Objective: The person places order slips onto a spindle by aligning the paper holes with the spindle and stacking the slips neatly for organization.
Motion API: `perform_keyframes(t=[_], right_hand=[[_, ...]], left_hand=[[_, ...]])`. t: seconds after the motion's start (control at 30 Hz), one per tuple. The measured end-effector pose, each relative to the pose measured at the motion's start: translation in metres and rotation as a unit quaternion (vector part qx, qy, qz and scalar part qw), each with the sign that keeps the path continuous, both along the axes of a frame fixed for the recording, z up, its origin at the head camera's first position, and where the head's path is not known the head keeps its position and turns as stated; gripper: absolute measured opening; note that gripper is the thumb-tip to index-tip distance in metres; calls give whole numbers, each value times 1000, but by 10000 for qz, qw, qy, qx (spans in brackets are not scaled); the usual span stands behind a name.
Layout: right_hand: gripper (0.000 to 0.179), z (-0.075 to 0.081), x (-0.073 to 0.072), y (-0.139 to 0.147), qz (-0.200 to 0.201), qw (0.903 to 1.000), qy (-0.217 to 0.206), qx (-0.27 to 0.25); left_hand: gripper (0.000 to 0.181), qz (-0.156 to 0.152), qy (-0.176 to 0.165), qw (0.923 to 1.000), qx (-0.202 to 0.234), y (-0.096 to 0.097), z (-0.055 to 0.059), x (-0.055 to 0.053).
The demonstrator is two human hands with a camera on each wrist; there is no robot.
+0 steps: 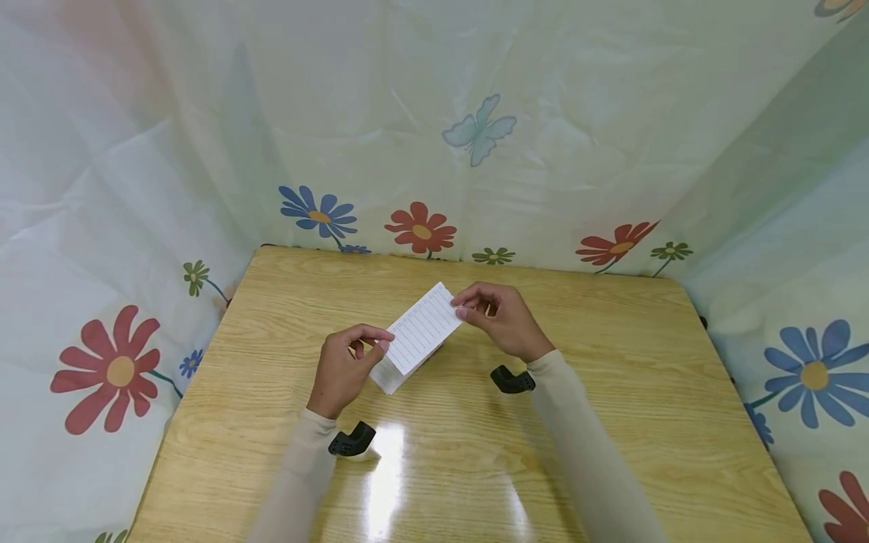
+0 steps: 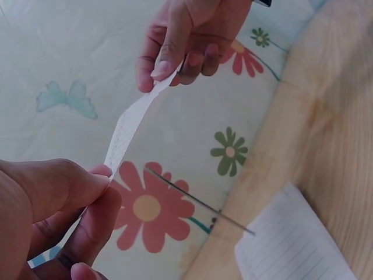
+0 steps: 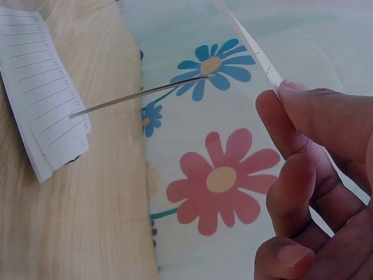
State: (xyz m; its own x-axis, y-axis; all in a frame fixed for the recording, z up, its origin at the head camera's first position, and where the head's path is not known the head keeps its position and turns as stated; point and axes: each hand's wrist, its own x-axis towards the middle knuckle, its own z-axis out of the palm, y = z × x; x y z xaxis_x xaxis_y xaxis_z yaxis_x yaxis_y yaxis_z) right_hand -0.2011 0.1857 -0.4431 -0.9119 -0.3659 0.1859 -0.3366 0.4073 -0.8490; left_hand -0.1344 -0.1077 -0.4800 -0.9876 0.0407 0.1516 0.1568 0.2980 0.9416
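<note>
A lined white paper sheet [image 1: 422, 328] is stretched between both hands. My left hand [image 1: 342, 368] pinches its left end between thumb and fingertips, and my right hand [image 1: 504, 320] pinches the opposite corner. In the left wrist view the sheet [image 2: 125, 131] appears nearly edge-on, well above the table. Below it, a stack of similar lined sheets [image 2: 291, 242] has a thin metal spike [image 2: 198, 201] rising through it. The right wrist view shows the same spike [image 3: 140, 96] poking out near one end of the stack [image 3: 44, 81]. From the head, the held sheet hides the spike and most of the stack.
The wooden table [image 1: 577, 422] extends around the stack. A pale curtain [image 1: 380, 113] printed with flowers and a butterfly hangs behind it and at both sides. Each wrist wears a black camera mount [image 1: 353, 439].
</note>
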Motion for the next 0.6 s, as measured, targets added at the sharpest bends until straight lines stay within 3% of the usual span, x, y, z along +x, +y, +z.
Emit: perform_keyframes(t=[0.27,0.6], right_hand=[[20,2,-15,-11,233,9997,-14,120],[21,-2,-29,-25,236,9994,-149,214]], left_hand=[[9,101,-132,9999,-24,-10,-2,-8],[10,160,-305,9991,254,-17,-13,-22]])
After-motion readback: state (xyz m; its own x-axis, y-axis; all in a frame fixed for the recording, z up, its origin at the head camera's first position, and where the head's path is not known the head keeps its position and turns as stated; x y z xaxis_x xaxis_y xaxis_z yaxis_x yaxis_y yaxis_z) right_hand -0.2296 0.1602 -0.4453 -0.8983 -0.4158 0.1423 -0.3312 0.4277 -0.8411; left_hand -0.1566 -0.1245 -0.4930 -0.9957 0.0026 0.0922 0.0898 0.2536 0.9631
